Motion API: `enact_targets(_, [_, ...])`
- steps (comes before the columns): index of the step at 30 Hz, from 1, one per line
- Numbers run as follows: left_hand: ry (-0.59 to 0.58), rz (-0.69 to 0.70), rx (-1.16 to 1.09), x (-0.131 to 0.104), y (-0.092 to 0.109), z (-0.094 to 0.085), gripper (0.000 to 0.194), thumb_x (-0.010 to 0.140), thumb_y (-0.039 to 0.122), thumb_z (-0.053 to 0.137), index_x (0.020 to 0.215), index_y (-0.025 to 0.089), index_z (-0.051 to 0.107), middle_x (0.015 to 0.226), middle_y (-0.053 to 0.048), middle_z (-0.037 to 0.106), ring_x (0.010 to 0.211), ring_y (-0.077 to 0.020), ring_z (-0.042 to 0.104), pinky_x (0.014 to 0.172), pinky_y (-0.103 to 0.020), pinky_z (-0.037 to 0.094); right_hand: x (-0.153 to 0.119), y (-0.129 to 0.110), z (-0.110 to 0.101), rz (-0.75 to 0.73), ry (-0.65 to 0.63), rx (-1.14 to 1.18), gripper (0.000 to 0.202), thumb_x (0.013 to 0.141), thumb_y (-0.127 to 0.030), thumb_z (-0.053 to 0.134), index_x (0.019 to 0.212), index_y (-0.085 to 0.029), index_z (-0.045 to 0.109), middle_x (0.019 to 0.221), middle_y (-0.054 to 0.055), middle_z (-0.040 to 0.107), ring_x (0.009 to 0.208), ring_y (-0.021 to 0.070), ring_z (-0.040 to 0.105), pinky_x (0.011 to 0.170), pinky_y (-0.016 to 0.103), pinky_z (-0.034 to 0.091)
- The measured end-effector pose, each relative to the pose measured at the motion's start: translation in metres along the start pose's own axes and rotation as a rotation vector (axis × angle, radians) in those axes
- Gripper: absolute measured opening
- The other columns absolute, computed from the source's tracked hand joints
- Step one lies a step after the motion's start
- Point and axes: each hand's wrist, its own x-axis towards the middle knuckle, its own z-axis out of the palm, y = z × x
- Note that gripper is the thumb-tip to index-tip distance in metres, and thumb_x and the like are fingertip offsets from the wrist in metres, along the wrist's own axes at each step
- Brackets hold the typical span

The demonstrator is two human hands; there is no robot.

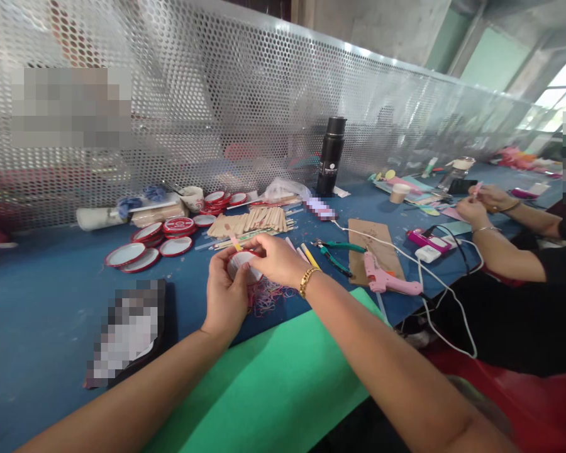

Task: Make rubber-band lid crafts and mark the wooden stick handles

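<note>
Fingers [239,286] of the left hand [222,301] grip the red-rimmed lid [236,260]; those of the right hand [282,261] close on its opposite edge, beside a coloured stick [236,243]. Lid is held over the blue surface [42,289], near tangled strands [270,298]. Step in hand is judged as two-handed positioning; the next move would call for light, steady pressure at the rim
</note>
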Motion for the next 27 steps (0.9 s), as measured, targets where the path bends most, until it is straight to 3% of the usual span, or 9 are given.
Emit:
enact_targets(8, [0.014, -0.096, -0.032, 0.001, 0.004, 0.003, 0.04, 0.078, 0.024, 0.071, 0.115, 0.02, 0.057, 0.101, -0.004, 0.065, 0.084, -0.0179, 0.064, 0.074, -0.03, 0.054, 0.0, 0.011, 0.016, 0.043, 0.095, 0.093, 0.024, 0.083, -0.007, 0.069, 0.103, -0.02, 0.066, 0.107, 0.005, 0.076, 0.096, 0.0178, 0.071, 0.09, 0.031, 0.057])
enact_targets(15, [-0.018, -0.064, 0.019, 0.001, 0.005, 0.001, 0.039, 0.078, 0.025, 0.071, 0.115, 0.021, 0.058, 0.102, -0.003, 0.065, 0.089, -0.0186, 0.063, 0.08, -0.032, 0.053, -0.009, 0.016, 0.006, -0.053, 0.056, 0.182, 0.018, 0.085, -0.009, 0.066, 0.1, -0.018, 0.064, 0.105, 0.005, 0.074, 0.093, 0.0165, 0.07, 0.089, 0.03, 0.057])
enact_targets(20, [-0.04, -0.025, 0.035, -0.003, 0.01, 0.001, 0.039, 0.08, 0.028, 0.072, 0.115, 0.021, 0.059, 0.102, -0.003, 0.066, 0.085, -0.0186, 0.063, 0.075, -0.031, 0.054, -0.02, 0.008, 0.0, -0.034, 0.065, 0.202, 0.029, 0.084, -0.008, 0.063, 0.11, -0.02, 0.06, 0.111, 0.005, 0.073, 0.101, 0.0169, 0.07, 0.09, 0.031, 0.057])
enact_targets(24, [-0.114, -0.042, -0.039, -0.009, 0.019, 0.003, 0.042, 0.08, 0.031, 0.073, 0.117, 0.021, 0.057, 0.101, -0.003, 0.066, 0.082, -0.0181, 0.064, 0.071, -0.03, 0.055, -0.046, -0.001, -0.012, -0.126, 0.175, 0.018, 0.045, 0.085, -0.016, 0.065, 0.128, -0.02, 0.054, 0.128, 0.01, 0.067, 0.119, 0.0216, 0.064, 0.101, 0.038, 0.052])
enact_targets(27, [-0.126, -0.07, -0.048, -0.011, 0.021, 0.004, 0.041, 0.08, 0.033, 0.072, 0.115, 0.022, 0.055, 0.1, -0.003, 0.065, 0.077, -0.018, 0.063, 0.063, -0.029, 0.056, -0.066, -0.001, -0.037, -0.227, 0.223, -0.264, 0.04, 0.09, -0.018, 0.061, 0.13, -0.019, 0.057, 0.126, 0.011, 0.069, 0.12, 0.0244, 0.061, 0.107, 0.042, 0.047])
